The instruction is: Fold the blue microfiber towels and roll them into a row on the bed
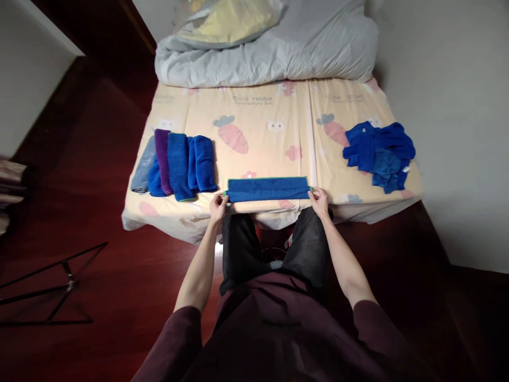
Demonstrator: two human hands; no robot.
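Note:
A blue towel with green edging (268,188) lies as a long folded strip along the front edge of the bed. My left hand (218,206) pinches its left end, and my right hand (319,201) pinches its right end. To the left, several folded towels (177,164) in grey, blue and purple lie side by side. A loose, crumpled pile of blue cloths (379,154) rests at the right of the bed.
The bed (270,127) has a sheet printed with carrots. A rolled grey quilt (266,58) with a yellow bagged item (234,24) on it lies across the back. Black stand legs (69,286) are on the floor at left. A wall (457,122) rises at right.

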